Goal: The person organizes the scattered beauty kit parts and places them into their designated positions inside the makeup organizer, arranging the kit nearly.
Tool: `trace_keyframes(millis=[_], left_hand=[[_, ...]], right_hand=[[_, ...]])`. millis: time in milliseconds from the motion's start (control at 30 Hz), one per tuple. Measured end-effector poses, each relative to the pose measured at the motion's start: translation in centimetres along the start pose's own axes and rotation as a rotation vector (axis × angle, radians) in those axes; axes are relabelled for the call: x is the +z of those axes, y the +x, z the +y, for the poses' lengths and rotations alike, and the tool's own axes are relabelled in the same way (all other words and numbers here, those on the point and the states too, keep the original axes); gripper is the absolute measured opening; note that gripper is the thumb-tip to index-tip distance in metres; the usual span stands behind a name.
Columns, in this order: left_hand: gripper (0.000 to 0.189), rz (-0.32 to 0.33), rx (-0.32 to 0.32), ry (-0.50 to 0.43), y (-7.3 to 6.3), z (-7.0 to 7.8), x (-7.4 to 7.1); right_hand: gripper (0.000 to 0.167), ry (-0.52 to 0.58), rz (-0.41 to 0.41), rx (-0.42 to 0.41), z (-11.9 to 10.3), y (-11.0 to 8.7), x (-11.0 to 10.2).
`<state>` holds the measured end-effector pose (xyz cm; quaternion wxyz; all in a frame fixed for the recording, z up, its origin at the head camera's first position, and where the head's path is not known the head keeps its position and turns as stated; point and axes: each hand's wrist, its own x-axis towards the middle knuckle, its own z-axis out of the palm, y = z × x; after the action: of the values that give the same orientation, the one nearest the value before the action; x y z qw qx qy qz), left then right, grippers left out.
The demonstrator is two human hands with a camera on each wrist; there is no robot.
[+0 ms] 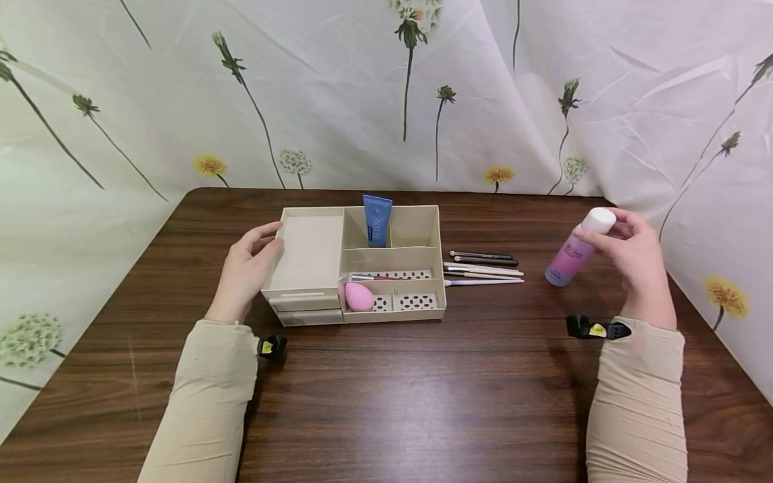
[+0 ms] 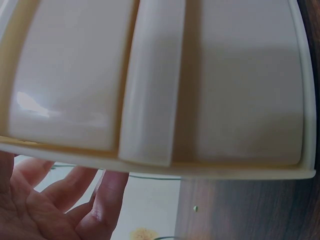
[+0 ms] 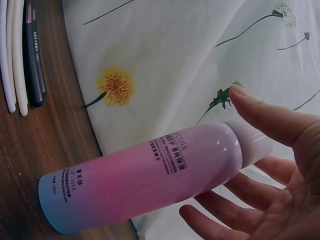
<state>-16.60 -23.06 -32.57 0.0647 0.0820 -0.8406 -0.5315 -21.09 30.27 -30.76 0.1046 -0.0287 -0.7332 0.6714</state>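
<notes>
My right hand [image 1: 634, 258] holds a pink-and-blue spray bottle [image 1: 570, 258] near its white cap [image 1: 599, 220], thumb on one side and fingers on the other. The bottle leans to the right in the head view, its base low by the tabletop; I cannot tell whether it touches. In the right wrist view, the printed label of the spray bottle [image 3: 145, 175] faces the camera. My left hand [image 1: 244, 272] rests against the left side of a cream desktop organizer [image 1: 308, 251], fingers extended. Close up, the left wrist view shows the organizer's drawer fronts [image 2: 245, 100].
A blue squeeze tube [image 1: 377, 221] stands in a back compartment of the organizer. A pink makeup sponge [image 1: 359, 297] and a makeup brush [image 1: 386, 278] lie in front sections. Several brushes [image 1: 483, 270] lie on the brown table [image 1: 423, 402] just right of it. A flowered cloth [image 1: 338, 87] hangs behind.
</notes>
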Motion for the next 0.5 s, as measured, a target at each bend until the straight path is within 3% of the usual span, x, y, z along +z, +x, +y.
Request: trace_keyframes(millis=[500], left_hand=[[0.051, -0.001, 0.009, 0.008, -0.03, 0.06, -0.03]], right_hand=[[0.039, -0.17, -0.058, 0.033, 0.76, 0.27, -0.05]])
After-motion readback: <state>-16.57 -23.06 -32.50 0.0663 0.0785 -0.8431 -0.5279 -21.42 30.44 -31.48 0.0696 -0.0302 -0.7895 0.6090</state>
